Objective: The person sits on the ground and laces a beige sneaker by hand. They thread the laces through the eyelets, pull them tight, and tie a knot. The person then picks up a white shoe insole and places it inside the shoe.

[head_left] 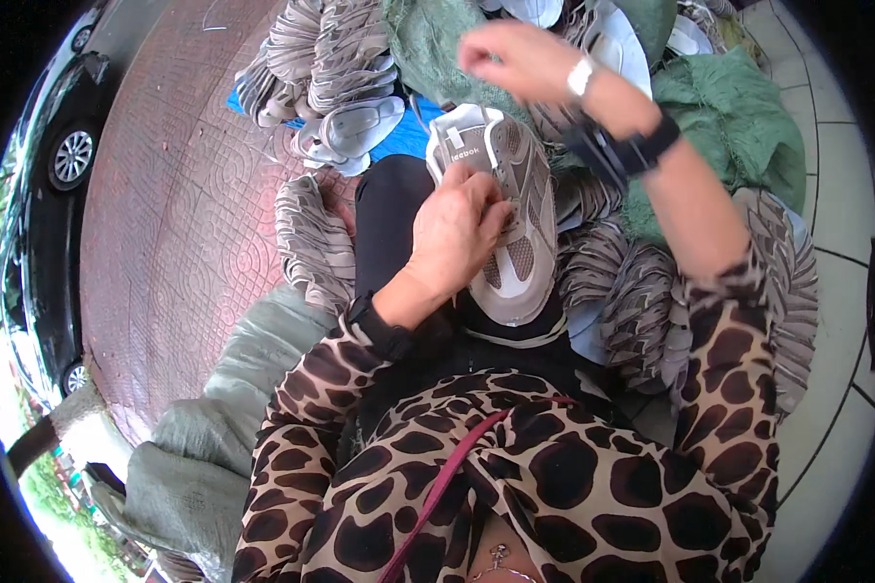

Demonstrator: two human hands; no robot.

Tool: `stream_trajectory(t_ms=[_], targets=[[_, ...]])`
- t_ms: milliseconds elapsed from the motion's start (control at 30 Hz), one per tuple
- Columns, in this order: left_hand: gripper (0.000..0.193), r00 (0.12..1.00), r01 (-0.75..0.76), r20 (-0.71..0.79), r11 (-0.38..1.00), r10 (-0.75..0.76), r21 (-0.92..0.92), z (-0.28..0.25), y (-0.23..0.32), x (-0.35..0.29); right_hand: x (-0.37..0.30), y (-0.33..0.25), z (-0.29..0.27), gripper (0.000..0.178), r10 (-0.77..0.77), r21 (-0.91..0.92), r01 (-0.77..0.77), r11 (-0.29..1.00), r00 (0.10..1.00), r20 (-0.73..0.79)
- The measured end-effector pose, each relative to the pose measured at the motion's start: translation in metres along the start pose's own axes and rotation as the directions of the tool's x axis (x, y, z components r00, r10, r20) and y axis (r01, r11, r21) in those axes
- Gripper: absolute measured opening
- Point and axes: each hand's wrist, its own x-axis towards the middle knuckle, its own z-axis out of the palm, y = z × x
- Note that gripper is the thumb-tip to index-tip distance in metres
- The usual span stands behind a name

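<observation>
A beige and grey-brown shoe upper [527, 219] with white trim rests on my lap, its toe toward me and its tongue end away. My left hand [457, 228] is closed on it at the lacing area, fingers bent and pinched together. Part of the tongue and eyelets is hidden under that hand. Raised beyond the upper and to its right, my right hand [520, 60] has its fingers curled in. Whatever it may hold is too small to see. A loop of lace [416, 105] shows by the upper's far left edge.
Stacked shoe uppers [316, 238] lie on the left, with more piles [641, 301] on the right. Green woven sacks [738, 146] stand at the far right, and a grey-green sack [194, 466] at the near left. A dark car [53, 214] is beyond the red paving [180, 223].
</observation>
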Motion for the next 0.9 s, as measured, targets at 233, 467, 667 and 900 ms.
stream_trajectory(t_ms=[233,467,667,900], targets=[[0.018,0.955,0.282,0.148,0.942,-0.257,-0.185,-0.010,0.006,-0.019,-0.097,0.025,0.067,0.012,0.174,0.472,-0.034,0.881,0.951,-0.257],[0.014,0.931,0.327,0.263,0.898,-0.254,-0.293,0.004,0.009,-0.008,-0.086,0.024,0.077,0.014,0.196,0.630,0.069,0.774,0.919,-0.341],[0.017,0.939,0.324,0.138,0.672,-0.315,-0.666,0.025,0.008,-0.025,-0.025,0.057,0.052,0.018,-0.403,0.007,0.409,0.912,0.902,-0.156],[0.020,0.985,0.057,-0.133,0.933,-0.111,-0.354,0.033,0.013,-0.033,0.011,0.066,0.030,0.008,-0.414,-0.020,0.437,0.899,0.865,0.283]])
